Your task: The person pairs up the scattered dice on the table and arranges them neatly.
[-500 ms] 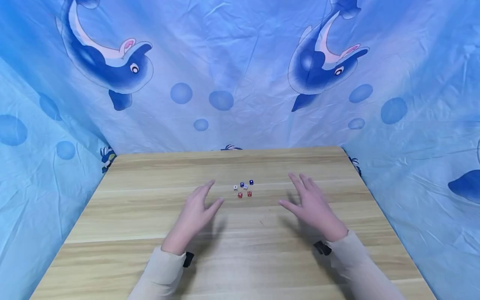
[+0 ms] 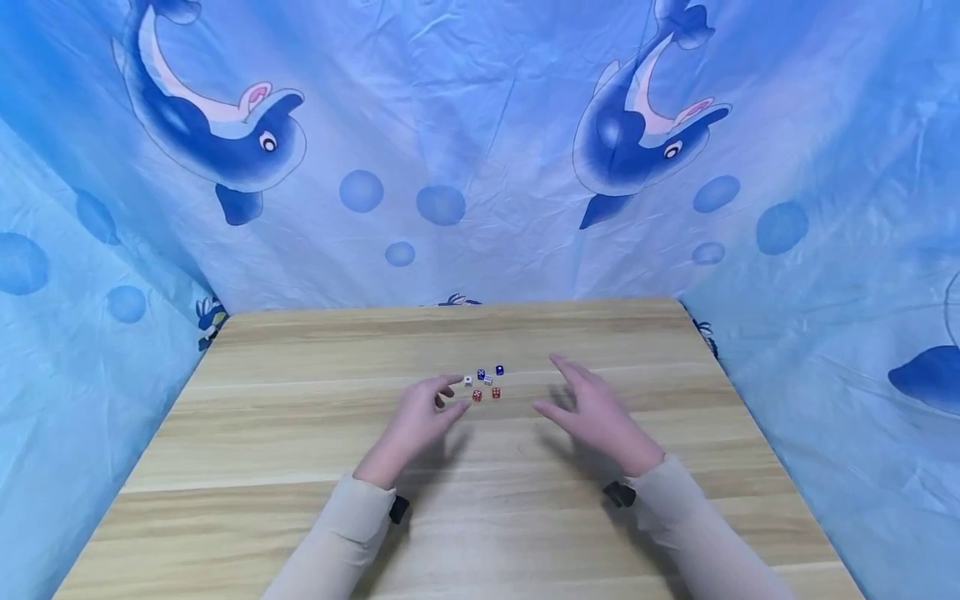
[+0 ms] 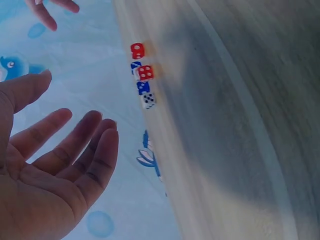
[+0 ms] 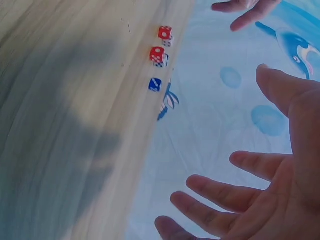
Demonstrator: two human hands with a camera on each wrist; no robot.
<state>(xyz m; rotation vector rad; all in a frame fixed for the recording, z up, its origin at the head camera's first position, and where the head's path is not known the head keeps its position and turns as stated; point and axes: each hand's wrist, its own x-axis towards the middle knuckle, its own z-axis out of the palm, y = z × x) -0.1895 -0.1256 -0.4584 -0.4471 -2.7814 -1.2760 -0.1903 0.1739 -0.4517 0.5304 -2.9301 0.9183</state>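
Wood tabletop (image 2: pixel 247 467) holds 6 pipped dice (image 2: pixel 487 380), 2 ea. red/blue/white, L fingers (image 3: pixel 102 160) & R fingers (image 4: pixel 220 195) apart.

In the head view: looking forward and down, widest and farthest off, across the tabletop (image 2: pixel 480 542) to the backdrop (image 2: pixel 480 125). In the left wrist view: looking close past the left hand (image 2: pixel 414 422) toward the far edge (image 2: pixel 525 306), rolled sideways. In the right wrist view: looking likewise past the right hand (image 2: pixel 603 422), rolled the opposite way. Overlapping in all three at dice (image 2: pixel 487 380), far edge and backdrop.
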